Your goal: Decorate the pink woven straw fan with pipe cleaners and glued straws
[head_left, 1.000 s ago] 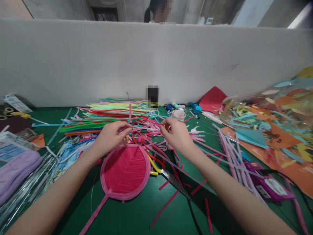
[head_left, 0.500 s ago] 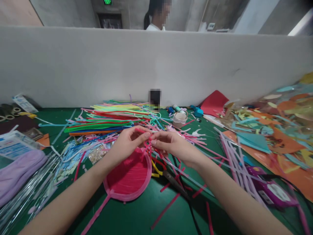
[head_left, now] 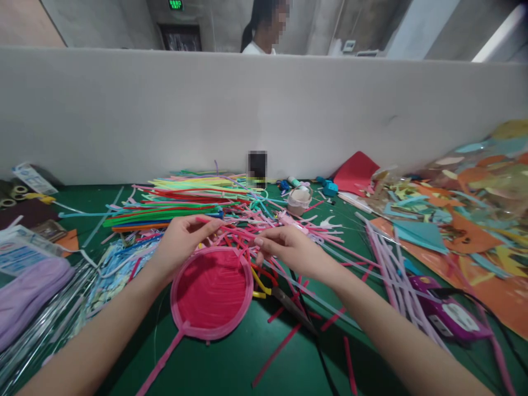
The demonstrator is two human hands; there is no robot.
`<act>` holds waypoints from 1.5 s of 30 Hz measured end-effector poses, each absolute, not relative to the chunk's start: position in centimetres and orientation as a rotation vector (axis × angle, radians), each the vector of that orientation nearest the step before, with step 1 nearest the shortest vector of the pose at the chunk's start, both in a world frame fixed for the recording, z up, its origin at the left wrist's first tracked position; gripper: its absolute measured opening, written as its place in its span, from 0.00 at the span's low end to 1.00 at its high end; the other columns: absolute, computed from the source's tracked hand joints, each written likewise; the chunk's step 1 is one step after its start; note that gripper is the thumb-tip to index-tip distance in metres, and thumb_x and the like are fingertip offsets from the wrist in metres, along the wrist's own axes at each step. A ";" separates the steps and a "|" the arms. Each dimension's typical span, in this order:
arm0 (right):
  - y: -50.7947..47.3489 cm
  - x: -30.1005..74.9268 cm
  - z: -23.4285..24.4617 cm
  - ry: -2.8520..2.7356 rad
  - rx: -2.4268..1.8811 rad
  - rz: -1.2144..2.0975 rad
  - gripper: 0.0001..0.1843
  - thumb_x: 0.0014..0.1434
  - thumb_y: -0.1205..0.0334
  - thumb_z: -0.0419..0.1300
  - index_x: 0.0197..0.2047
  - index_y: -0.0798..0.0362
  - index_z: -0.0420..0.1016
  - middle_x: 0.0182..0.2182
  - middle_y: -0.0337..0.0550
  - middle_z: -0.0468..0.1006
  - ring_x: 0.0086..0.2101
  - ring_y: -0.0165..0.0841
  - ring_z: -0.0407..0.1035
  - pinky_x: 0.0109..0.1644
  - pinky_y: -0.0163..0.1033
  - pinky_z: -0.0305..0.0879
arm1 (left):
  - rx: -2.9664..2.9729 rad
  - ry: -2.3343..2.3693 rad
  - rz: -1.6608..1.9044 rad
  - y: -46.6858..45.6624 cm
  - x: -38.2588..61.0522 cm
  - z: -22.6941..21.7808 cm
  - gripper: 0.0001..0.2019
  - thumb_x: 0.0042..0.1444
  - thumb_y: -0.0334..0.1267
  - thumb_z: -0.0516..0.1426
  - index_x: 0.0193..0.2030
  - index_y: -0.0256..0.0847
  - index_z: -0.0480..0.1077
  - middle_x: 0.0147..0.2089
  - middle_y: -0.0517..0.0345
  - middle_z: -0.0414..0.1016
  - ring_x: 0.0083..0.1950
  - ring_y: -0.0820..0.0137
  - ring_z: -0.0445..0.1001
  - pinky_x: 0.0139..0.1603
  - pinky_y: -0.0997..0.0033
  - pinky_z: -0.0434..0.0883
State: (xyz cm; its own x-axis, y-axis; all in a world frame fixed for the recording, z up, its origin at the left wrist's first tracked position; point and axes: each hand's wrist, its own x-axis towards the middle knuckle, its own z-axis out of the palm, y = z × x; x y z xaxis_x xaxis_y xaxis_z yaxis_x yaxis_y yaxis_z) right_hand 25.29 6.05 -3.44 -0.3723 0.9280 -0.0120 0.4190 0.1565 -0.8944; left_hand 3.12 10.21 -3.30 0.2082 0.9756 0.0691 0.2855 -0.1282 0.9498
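Note:
A round fan [head_left: 214,297] with a deep pink face, a lighter pink fuzzy rim and a stick handle lies on the green table, its handle pointing toward me. My left hand [head_left: 181,245] is above the fan's upper left rim, thumb and forefinger pinched on a short deep-pink pipe cleaner [head_left: 203,219]. At the fan's upper right, my right hand [head_left: 289,250] has its thumb and fingertips pinched together beside a small twist of pink pipe cleaner [head_left: 244,254] at the rim. Whatever is between the right fingertips is too small to make out.
Scissors [head_left: 289,305] with yellow-and-red handles lie right of the fan among cut pink pieces. Behind is a heap of coloured pipe cleaners [head_left: 165,212]. A purple device [head_left: 449,311] and paper scraps [head_left: 466,236] are rightward. A white partition [head_left: 264,110] stands behind; a person is beyond it.
My hands were together over the pink twist at the fan's upper edge. The left hand has moved away to the left with the pipe cleaner; the right has stayed near the rim.

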 end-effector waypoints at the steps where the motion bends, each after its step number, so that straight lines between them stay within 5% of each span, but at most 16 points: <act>1: 6.0 25.4 -3.4 -1.870 -1.312 1.131 0.18 0.67 0.57 0.51 0.30 0.56 0.75 0.28 0.42 0.79 0.29 0.30 0.67 0.35 0.36 0.62 | 1.599 1.231 0.936 10.2 2.7 -3.5 0.17 0.50 0.52 0.63 0.30 0.38 0.78 0.26 0.58 0.75 0.28 0.71 0.70 0.31 0.74 0.68; 11: 5.4 25.2 -3.5 -2.004 -1.439 0.846 0.13 0.65 0.55 0.56 0.44 0.54 0.77 0.35 0.42 0.81 0.33 0.31 0.72 0.33 0.34 0.60 | 1.677 1.282 0.828 9.2 1.5 -3.9 0.14 0.49 0.48 0.65 0.36 0.41 0.78 0.33 0.56 0.81 0.32 0.67 0.76 0.34 0.72 0.72; 22: 4.8 25.5 -4.0 -2.180 -1.371 0.782 0.05 0.61 0.64 0.61 0.36 0.54 0.79 0.34 0.42 0.81 0.34 0.32 0.72 0.37 0.35 0.61 | 1.675 1.206 0.763 7.9 2.1 -5.0 0.13 0.50 0.49 0.64 0.34 0.41 0.76 0.31 0.55 0.80 0.33 0.64 0.79 0.37 0.66 0.75; 29: 5.6 25.2 -3.5 -2.410 -1.495 0.450 0.09 0.61 0.75 0.56 0.36 0.56 0.77 0.33 0.46 0.81 0.34 0.34 0.72 0.35 0.35 0.57 | 2.261 1.159 0.424 8.7 3.8 -3.3 0.12 0.57 0.45 0.58 0.44 0.47 0.78 0.47 0.57 0.82 0.48 0.59 0.78 0.50 0.65 0.70; 38: 7.6 25.1 -4.5 -2.317 -1.605 0.403 0.11 0.64 0.65 0.59 0.49 0.56 0.75 0.43 0.49 0.80 0.42 0.35 0.72 0.41 0.35 0.59 | 2.055 1.172 0.473 11.6 6.2 -2.6 0.12 0.55 0.44 0.56 0.31 0.39 0.76 0.22 0.58 0.75 0.26 0.65 0.75 0.28 0.71 0.67; 42: 7.3 24.9 -7.6 -2.299 -1.751 0.497 0.03 0.56 0.69 0.64 0.35 0.59 0.78 0.33 0.51 0.81 0.35 0.37 0.74 0.35 0.35 0.59 | 1.965 1.139 0.576 11.9 5.1 -2.8 0.13 0.55 0.46 0.57 0.32 0.38 0.73 0.26 0.58 0.74 0.27 0.68 0.73 0.28 0.72 0.69; 45: 7.1 24.8 -8.7 -2.270 -1.790 0.529 0.06 0.55 0.74 0.61 0.28 0.59 0.77 0.28 0.51 0.80 0.32 0.37 0.74 0.34 0.35 0.59 | 1.892 1.081 0.649 11.2 5.0 -2.3 0.12 0.56 0.46 0.58 0.35 0.38 0.72 0.27 0.60 0.72 0.27 0.71 0.70 0.28 0.74 0.68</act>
